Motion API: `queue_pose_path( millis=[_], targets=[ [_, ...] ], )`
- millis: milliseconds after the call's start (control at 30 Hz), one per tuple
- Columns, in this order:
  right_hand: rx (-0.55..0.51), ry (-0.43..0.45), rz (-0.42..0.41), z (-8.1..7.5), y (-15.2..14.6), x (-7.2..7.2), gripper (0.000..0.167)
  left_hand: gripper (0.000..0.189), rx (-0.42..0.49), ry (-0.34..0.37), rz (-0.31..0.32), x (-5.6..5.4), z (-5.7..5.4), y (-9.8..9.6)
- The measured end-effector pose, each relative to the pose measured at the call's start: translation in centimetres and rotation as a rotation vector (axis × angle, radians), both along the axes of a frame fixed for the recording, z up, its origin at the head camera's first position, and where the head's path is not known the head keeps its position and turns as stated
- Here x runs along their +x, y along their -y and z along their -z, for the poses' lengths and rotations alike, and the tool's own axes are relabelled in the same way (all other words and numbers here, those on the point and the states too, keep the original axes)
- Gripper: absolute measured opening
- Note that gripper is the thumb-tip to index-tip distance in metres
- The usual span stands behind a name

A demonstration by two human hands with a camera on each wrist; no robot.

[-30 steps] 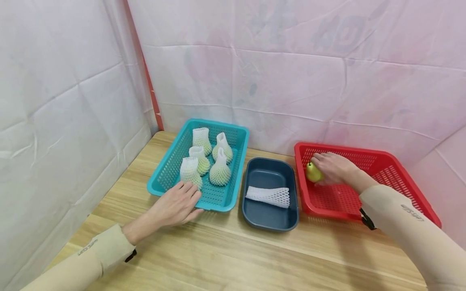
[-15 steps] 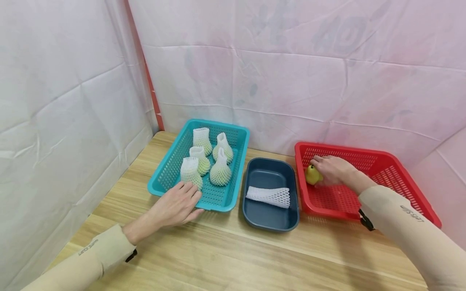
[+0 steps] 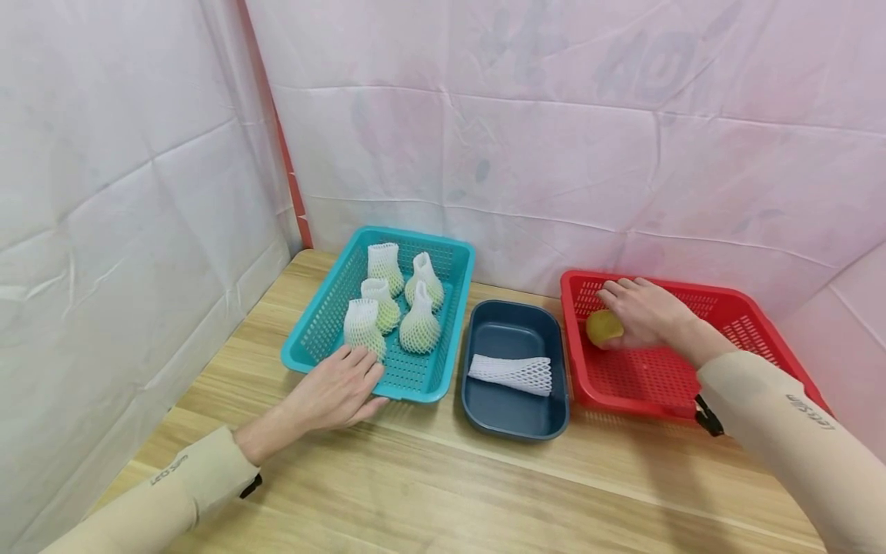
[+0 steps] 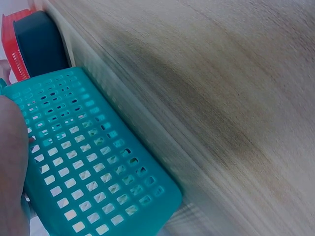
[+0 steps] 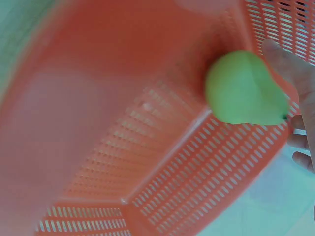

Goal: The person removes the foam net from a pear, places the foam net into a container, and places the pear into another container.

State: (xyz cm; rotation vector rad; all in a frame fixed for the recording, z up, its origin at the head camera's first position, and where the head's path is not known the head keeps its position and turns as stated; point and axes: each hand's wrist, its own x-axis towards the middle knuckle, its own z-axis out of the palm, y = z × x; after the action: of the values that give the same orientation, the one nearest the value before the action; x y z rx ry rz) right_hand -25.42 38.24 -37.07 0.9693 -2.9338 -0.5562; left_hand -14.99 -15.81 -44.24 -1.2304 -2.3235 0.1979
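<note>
My left sleeve (image 3: 155,496) and my right sleeve (image 3: 789,442) both read "Let's Slim"; faint lettering (image 3: 647,68) on the backdrop (image 3: 526,161) was illegible.

Your bench (image 3: 429,492) has a pale, streaked wood-grain top. From the bottom centre of your head view, a teal basket (image 3: 453,265) stands directly on it near 11 o'clock, a red basket (image 3: 647,381) at 2, and a dark-blue tray (image 3: 512,415) between them at 1.

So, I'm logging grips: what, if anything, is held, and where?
Left hand: teal basket, by its near rim. Right hand: at the pear; grip unclear.
</note>
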Motion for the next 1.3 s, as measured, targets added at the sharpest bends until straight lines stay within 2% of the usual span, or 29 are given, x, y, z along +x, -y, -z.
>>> queue_pose_path(
  millis=[233,433,667,1000,1300],
  targets=[
    [-0.076,-0.111,-0.063,-2.0,0.2,1.4,0.095,0.044,-0.001,0.003,-0.004,0.0,0.1,0.1],
    [-0.194,-0.192,-0.067,-3.8,2.2,3.9,0.094,0.044,0.001,0.003,-0.004,0.0,0.1,0.1],
    [-0.262,-0.24,-0.089,-4.8,4.5,6.8,0.094,0.042,-0.005,0.009,-0.004,0.0,0.0,0.1],
    [-0.316,-0.299,-0.074,-4.0,4.5,10.8,0.09,0.044,-0.009,0.012,-0.013,0.0,0.1,0.0],
    [-0.403,-0.388,-0.089,-1.3,2.6,13.7,0.101,0.044,-0.005,0.007,-0.009,0.0,0.0,0.1]
  ],
)
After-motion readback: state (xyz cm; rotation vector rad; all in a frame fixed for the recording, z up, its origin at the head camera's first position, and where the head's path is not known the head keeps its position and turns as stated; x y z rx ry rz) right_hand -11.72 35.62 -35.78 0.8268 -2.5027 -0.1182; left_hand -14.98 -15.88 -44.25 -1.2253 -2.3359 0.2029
